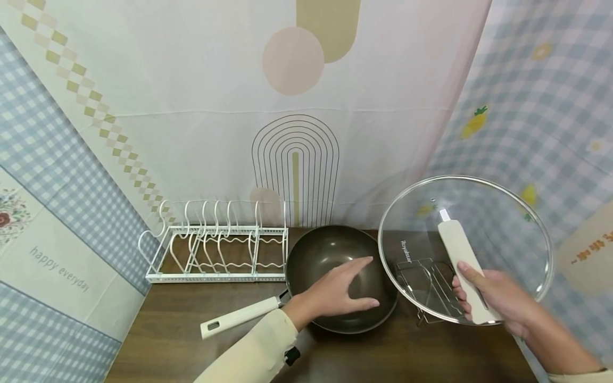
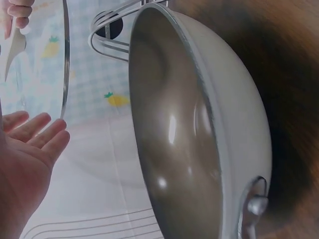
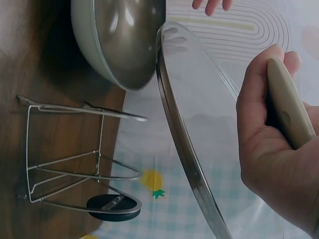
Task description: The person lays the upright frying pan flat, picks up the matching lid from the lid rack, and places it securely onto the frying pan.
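My right hand (image 1: 493, 295) grips the long cream handle (image 1: 462, 260) of a round glass lid (image 1: 517, 229) with a metal rim. The lid is held up over the right side of the table, above a small wire stand. My left hand (image 1: 335, 290) is spread over the wok (image 1: 330, 244), thumb and fingers apart, with nothing in it. Dark inside and pale outside, the wok sits on the table with its cream handle (image 1: 239, 317) pointing left. In the left wrist view, the fingers (image 2: 37, 132) appear beside the lid's rim, above the wok's opening.
A white wire rack (image 1: 215, 276) with upright dividers stands at the back left, right beside the wok. The metal wire stand (image 3: 65, 172) has a black round part. Patterned cloth (image 1: 191, 80) covers the walls behind the wooden table (image 1: 163, 330).
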Demonstrator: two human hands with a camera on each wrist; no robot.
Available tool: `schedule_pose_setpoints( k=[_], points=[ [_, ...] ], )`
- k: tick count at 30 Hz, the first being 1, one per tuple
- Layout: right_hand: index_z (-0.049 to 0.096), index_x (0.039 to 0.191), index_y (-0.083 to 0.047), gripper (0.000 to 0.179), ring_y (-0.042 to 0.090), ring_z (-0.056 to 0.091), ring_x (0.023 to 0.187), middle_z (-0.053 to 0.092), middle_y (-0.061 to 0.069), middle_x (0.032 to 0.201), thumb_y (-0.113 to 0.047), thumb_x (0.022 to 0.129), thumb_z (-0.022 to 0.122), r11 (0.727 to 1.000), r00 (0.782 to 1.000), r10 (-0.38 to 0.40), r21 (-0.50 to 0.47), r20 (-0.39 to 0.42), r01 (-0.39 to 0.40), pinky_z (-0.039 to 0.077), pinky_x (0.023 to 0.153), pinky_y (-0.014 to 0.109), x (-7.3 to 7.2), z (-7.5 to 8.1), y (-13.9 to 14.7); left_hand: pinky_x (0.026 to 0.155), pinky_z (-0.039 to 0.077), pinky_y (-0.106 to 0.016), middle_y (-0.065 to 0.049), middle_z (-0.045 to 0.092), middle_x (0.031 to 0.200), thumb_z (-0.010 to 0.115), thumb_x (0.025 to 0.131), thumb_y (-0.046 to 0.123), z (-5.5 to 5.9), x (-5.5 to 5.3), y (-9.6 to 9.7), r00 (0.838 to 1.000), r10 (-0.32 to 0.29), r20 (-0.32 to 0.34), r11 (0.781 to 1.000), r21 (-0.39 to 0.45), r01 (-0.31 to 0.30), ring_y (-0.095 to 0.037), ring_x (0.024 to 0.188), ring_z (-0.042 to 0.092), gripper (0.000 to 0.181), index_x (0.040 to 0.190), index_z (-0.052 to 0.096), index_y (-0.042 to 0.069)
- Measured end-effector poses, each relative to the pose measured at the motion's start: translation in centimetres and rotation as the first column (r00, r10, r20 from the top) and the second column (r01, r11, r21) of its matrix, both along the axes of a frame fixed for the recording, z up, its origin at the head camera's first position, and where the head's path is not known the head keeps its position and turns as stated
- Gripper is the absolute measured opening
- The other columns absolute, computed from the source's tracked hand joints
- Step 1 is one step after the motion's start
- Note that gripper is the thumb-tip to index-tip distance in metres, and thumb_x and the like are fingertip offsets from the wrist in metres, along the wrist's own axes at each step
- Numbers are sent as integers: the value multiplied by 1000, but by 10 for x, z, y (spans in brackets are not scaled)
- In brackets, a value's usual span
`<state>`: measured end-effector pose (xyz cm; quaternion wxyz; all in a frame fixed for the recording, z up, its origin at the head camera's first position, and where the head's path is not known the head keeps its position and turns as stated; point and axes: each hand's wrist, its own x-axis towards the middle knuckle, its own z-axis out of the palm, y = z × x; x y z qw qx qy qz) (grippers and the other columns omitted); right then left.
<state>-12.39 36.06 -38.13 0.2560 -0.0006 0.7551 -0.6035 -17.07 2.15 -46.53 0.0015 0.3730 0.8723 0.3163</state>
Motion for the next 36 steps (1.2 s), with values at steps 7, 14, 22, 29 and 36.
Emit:
schedule_pose_setpoints(
  k=[7,14,22,29,36],
  points=[
    [59,91,-11,46,11,62,60,62,-5,71,-44,104,31,1000,1000,-8,-10,22,9,59,58,41,1,-3,-8,108,43,-37,4,46,146,56,82,70,-4,3,-13,1000,15,-1,1000,3,-15,-15,133,47,85,151,25,31],
    [59,90,-11,47,11,62,60,62,-2,70,-47,104,31,1000,999,8,0,48,-8,59,59,41,1,-5,-16,107,44,-31,6,48,142,58,82,69,-12,4,-28,997,51,-61,998,-21,-52,-11,129,50,81,145,40,22],
    [60,87,-13,48,11,61,59,62,-3,69,-47,104,31,1000,999,8,-3,38,-8,59,58,40,2,-8,-21,105,46,-34,7,47,142,56,80,73,-14,11,-48,996,88,-22,994,-64,-89,-13,128,51,82,145,38,27],
    [59,87,-14,46,11,61,59,62,-3,70,-47,103,32,1000,998,8,-23,55,-7,59,58,38,1,-9,-28,103,48,-35,4,51,139,58,79,73,-16,13,-64,989,133,-62,983,-119,-140,-14,127,52,83,142,43,21],
    [58,89,-13,46,11,61,60,62,-3,70,-49,103,33,999,997,10,-36,77,-7,59,58,36,1,-9,-35,102,48,-35,3,55,133,59,79,71,-22,20,-89,982,165,-93,974,-145,-177,-14,123,54,81,139,47,19]
  ],
)
